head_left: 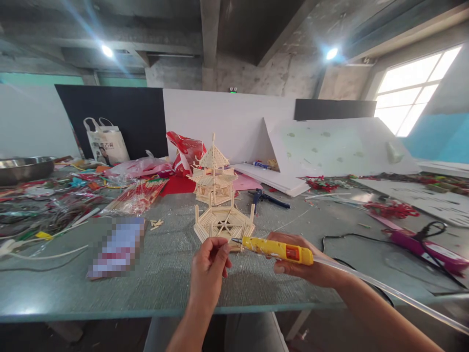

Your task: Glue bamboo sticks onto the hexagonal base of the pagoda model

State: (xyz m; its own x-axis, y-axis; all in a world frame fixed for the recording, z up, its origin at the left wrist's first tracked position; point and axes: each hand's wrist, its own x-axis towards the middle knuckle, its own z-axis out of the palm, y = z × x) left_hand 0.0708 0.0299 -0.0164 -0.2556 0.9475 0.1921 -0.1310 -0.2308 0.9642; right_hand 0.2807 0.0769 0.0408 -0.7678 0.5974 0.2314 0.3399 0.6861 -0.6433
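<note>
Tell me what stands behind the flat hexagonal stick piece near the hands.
Directly behind the hexagonal stick piece stands a tiered stick pagoda, with a red plastic bag farther back. The pagoda's base front is hidden by the hexagon's upright posts.

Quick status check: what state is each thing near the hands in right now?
Left hand: fingers pinched at the glue gun's nozzle tip; what they hold is too small to tell.
Right hand: gripping the yellow glue gun, nozzle pointing left.
Hexagonal stick base: flat on the table, posts upright.
Stick pagoda: standing upright behind the base.
Blue-handled tool: lying on the table.
</note>
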